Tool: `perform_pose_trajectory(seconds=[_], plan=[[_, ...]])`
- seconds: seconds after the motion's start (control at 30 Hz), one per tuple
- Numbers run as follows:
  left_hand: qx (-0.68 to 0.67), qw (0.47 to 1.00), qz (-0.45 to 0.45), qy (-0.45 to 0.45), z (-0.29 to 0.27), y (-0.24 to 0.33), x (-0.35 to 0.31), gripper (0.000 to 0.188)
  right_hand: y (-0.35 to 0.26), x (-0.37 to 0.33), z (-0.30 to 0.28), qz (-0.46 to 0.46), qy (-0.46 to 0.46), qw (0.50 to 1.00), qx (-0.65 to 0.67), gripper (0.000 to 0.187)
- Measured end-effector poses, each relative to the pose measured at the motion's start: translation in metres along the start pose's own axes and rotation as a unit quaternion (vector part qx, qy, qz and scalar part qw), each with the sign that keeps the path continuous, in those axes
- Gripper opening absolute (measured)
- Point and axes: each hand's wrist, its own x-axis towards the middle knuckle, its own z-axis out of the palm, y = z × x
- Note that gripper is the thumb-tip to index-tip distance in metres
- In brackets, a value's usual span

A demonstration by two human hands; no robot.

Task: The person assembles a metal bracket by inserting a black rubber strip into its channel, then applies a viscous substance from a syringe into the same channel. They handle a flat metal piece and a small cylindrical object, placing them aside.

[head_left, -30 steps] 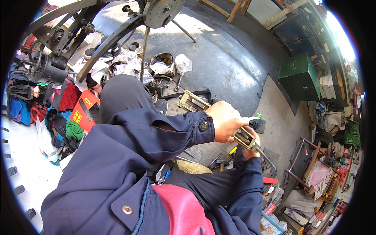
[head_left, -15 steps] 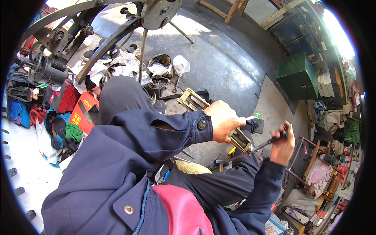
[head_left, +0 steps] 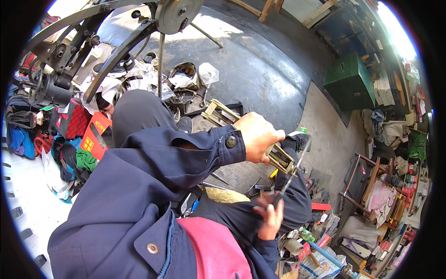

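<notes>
My left hand (head_left: pixel 260 139) is closed round the middle of a long, brass-coloured slotted frame (head_left: pixel 216 113), whose ends stick out on both sides of the fist. It is held above my legs. My right hand (head_left: pixel 271 217), partly blurred, grips the dark handle of a thin long-bladed tool (head_left: pixel 297 166); whether it is a file or another blade I cannot tell. The blade slants up and right, crossing in front of or beside the frame's lower right end. Contact between them is unclear. Below the hands lie a yellowish pad (head_left: pixel 225 195) and a hammer-like tool (head_left: pixel 263 188).
A black iron machine with a wheel (head_left: pixel 179 14) stands at the upper left, near piled shoes and bags. An orange-red box (head_left: pixel 96 135) is left of my knee. A green metal box (head_left: pixel 349 83) stands far right. Wooden frames (head_left: pixel 371 186) and clutter fill the right.
My right hand has moved down and left, turning the tool so its blade now points up and right instead of down and left. The left hand still grips the frame, shifted slightly left in the picture.
</notes>
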Motion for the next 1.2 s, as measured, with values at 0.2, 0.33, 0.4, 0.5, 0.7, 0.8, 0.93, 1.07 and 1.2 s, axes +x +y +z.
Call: perform_pose_trajectory(seconds=[0.2,0.33,0.4,0.5,0.7,0.8,0.93,1.07,1.2], plan=[[0.002,1.0,0.011,-0.003,0.002,-0.001,0.001,0.058,0.052,0.104,-0.019,0.162,-0.133,0.973,-0.096,0.041],[-0.01,1.0,0.021,0.005,0.003,-0.002,-0.001,0.06,0.055,0.203,-0.024,0.086,-0.155,0.977,-0.121,0.013],[-0.022,1.0,0.018,0.008,0.004,-0.003,-0.003,0.064,0.041,0.237,-0.029,0.014,-0.16,0.979,-0.128,0.018],[-0.028,1.0,0.007,0.006,0.004,-0.004,-0.004,0.07,0.002,0.266,-0.039,-0.012,-0.219,0.975,0.04,0.033],[-0.023,1.0,0.007,-0.017,0.006,-0.005,-0.003,0.069,-0.095,0.255,-0.04,-0.069,-0.13,0.988,0.053,0.042],[-0.011,1.0,0.015,-0.012,0.005,-0.004,-0.003,0.07,-0.131,0.216,-0.033,-0.174,-0.072,0.981,0.034,0.027],[0.001,0.999,0.003,-0.034,0.003,-0.003,-0.002,0.072,-0.15,0.155,-0.026,-0.261,-0.034,0.964,0.028,0.015],[0.011,0.999,0.01,-0.043,0.002,-0.002,0.0,0.074,-0.138,0.102,-0.022,-0.293,0.003,0.956,-0.005,0.02],[0.013,0.998,0.013,-0.06,0.003,-0.003,0.003,0.073,-0.123,0.064,-0.02,-0.343,0.045,0.935,-0.084,0.022]])
